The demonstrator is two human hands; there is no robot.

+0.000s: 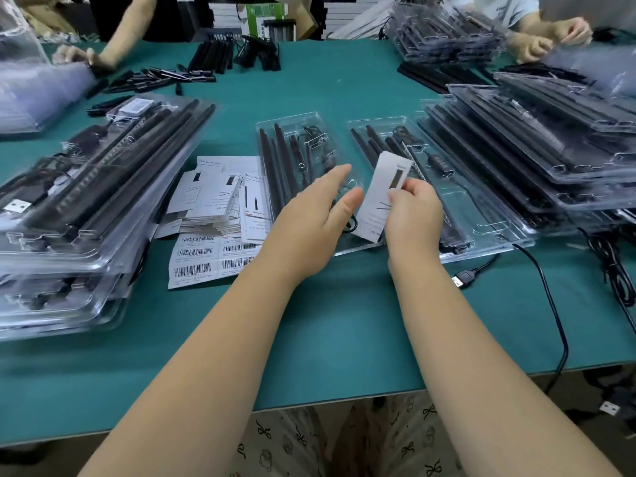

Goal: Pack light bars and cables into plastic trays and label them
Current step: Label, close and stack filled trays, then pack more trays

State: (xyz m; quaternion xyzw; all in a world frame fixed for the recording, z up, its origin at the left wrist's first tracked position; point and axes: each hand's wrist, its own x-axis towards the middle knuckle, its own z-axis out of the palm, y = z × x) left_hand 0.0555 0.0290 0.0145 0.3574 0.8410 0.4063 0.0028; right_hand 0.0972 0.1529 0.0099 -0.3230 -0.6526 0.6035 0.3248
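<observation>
Currently at the labelling/insert stage, by my reading: right hand [413,215] pinches a white printed card [380,197] between thumb and fingers, card upright and tilted, held over the gap between two open clear trays; left hand [309,218] is flat, fingers straight and relaxed, hovering over or lightly touching the near end of the left tray [292,125] — contact cannot be confirmed. Left tray holds dark light bars [272,160] and a coiled cable; right tray [488,232] likewise holds bars, with its cable [547,297] trailing off the near edge across the green bench [344,321] to a loose USB plug [463,278]. Pile of further cards and barcode sheets [206,256] lies just left of the left tray; stacks of filled trays [86,208] stand at far left and far right. Other people's hands work at the far side.

Next move, as judged: lay the card flat into one tray — which one is unclear; the trailing cable probably wants tucking in before closing.
</observation>
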